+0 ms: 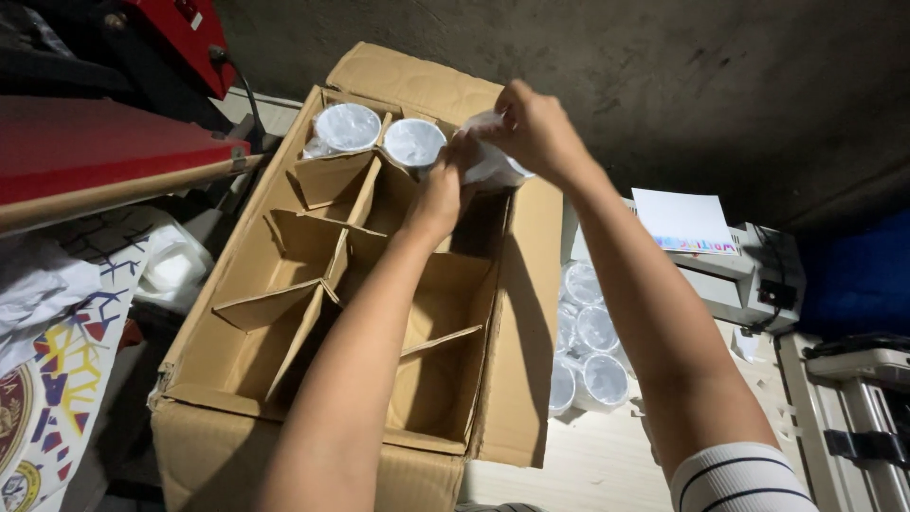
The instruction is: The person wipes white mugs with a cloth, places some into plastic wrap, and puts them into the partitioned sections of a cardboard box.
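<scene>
head view: both hands meet over the far right cell of the cardboard box. the left hand and right hand pinch the clear wrap around a white cup, holding it above the dividers; two wrapped cups sit upright in neighbouring cells.

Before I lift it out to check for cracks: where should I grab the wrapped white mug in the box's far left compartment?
Grip the wrapped mug by its rim, coming straight down from above. It stands upright in its cell of the cardboard box, mouth up, with dividers close around its sides, so probably only the top is free. The neighbouring mug sits close on the right.
</scene>
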